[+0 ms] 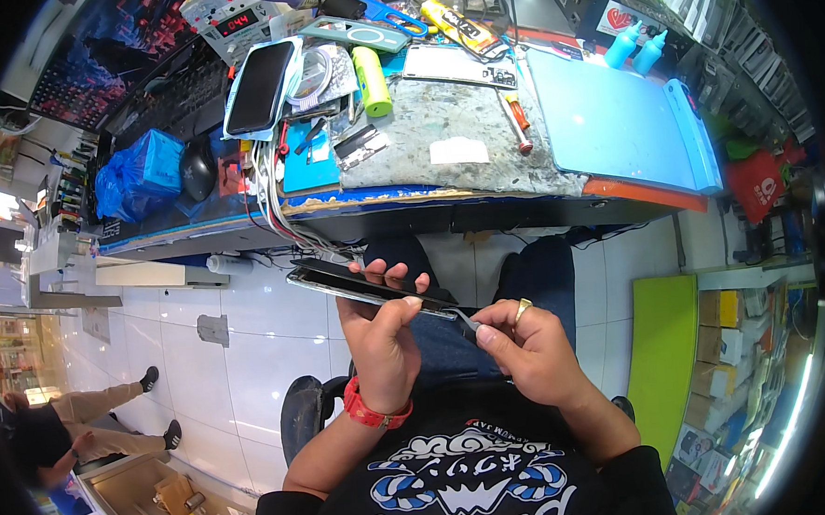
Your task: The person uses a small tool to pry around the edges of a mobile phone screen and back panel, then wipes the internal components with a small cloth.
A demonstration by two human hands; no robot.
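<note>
My left hand is closed around a dark smartphone, tilted above my lap, with the thumb on its near edge and fingertips showing past its far side. A thin gap runs along the phone's left end, between a dark panel and the body. My right hand pinches a slim grey hand tool between thumb and fingers. Its tip meets the phone's right end; whether it is tweezers or a pry tool does not show.
Beyond my knees stands a cluttered workbench. On it lie another phone, a white phone back panel, a small screwdriver, a lime-green cylinder and a large blue mat. Another person is at far left.
</note>
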